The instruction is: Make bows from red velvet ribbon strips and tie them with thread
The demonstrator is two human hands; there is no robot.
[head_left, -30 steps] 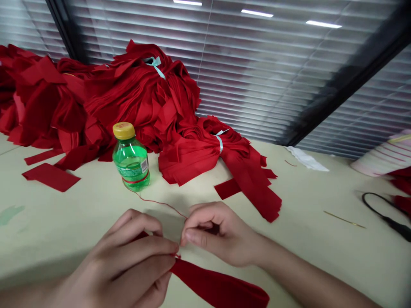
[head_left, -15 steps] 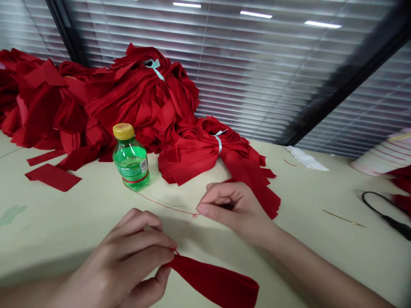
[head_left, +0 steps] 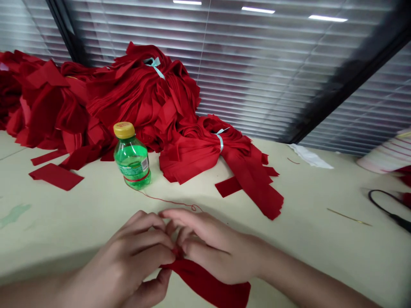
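Left hand (head_left: 126,256): fingers and thumb are pinching together on the gathered end of a folded red fabric strip (head_left: 215,284); the strip is extending rightward from these fingertips, passing below the right hand.
Right hand (head_left: 216,246): fingers are curving beside the left fingertips, thumb lying near the gathered end; whether they are gripping anything, one cannot tell.
Red thread (head_left: 167,201): is running beyond both hands, forming a small loop just past the right hand and trailing back to the bottle.
Green Sprite bottle (head_left: 131,156), yellow-capped: is standing upright beyond the left hand, thread circling its lower part.
Red fabric bundle (head_left: 195,158), tied with pale blue ribbon (head_left: 220,142): is lying beyond the right hand.
Larger red fabric pile (head_left: 138,96): is heaping up behind the bottle, farther from the left hand.
Thin brass-coloured rod (head_left: 348,217): is resting on the desk (head_left: 308,252), right of the right hand.
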